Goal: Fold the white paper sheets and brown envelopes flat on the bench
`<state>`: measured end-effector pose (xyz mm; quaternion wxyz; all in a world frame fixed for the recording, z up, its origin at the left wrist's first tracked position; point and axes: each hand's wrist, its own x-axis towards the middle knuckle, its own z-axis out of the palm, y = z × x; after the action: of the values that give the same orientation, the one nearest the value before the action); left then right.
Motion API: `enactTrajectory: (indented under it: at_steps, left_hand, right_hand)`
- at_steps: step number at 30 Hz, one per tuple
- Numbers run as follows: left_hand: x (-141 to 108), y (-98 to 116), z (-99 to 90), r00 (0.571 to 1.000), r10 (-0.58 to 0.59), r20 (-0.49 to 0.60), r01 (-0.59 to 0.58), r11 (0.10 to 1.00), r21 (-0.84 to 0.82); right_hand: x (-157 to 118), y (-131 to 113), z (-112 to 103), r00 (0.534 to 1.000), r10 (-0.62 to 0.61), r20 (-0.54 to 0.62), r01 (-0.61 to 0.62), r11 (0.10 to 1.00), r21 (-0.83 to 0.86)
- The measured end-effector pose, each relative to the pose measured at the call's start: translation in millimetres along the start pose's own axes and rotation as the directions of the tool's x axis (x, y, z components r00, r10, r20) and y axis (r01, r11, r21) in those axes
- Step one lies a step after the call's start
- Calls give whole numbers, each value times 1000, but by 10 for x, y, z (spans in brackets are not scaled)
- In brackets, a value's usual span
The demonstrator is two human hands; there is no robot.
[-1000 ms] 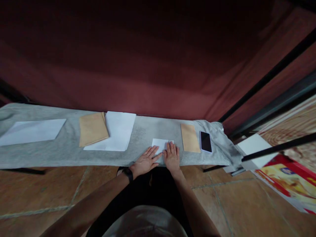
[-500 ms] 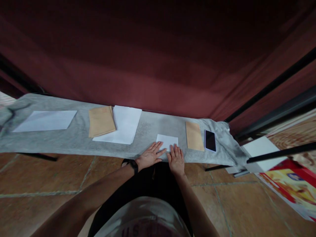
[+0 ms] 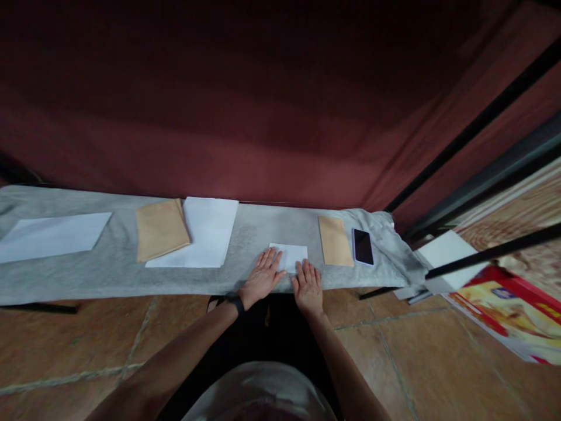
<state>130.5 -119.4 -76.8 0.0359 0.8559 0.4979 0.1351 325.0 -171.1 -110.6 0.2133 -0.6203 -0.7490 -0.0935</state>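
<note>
A small white sheet of paper [image 3: 291, 255] lies on the grey cloth near its front edge. My left hand [image 3: 262, 277] rests flat on the sheet's left side, fingers stretched out. On its lower right corner lies my right hand [image 3: 308, 285], palm down with the fingers extended. To the right is a single brown envelope [image 3: 335, 241], with a dark-screened phone [image 3: 363, 247] beside it. Left of my hands, brown envelopes [image 3: 161, 229] partly cover a stack of larger white sheets [image 3: 213, 229].
Another white sheet [image 3: 56, 235] lies at the far left of the cloth-covered table [image 3: 131, 287]. A dark red surface [image 3: 245, 158] rises behind it. Black bars, a white box [image 3: 451, 255] and a red and yellow package [image 3: 517, 310] are at the right.
The view has shifted and tilted slightly. My left hand's fingers have moved a little toward the left edge of the small sheet; both hands stay flat.
</note>
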Motion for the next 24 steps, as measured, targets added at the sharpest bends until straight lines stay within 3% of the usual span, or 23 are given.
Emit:
enactTrajectory:
  at_steps: [5,12,16,20,24]
  left_hand:
    - [188,6,115,989,-148,-11,149,988,33]
    - [195,24,132,986,-168,5,168,984,66]
    - [204,37,121,987,-162,15,160,984,82]
    - [205,18,112,988,-150,35,147,985,90]
    - [201,2,104,989,-148,28,145,986,84]
  right_hand:
    - [6,-3,4,1000,-4,-22,4,1000,20]
    - [25,-28,-48,999,36,20,-36,999,36]
    - [251,-115,-58,991,124,52,-128,989,71]
    - [560,-240,2,993,59,103,-72,989,129]
    - [675,-269,101,985,47,166,-65,992,108]
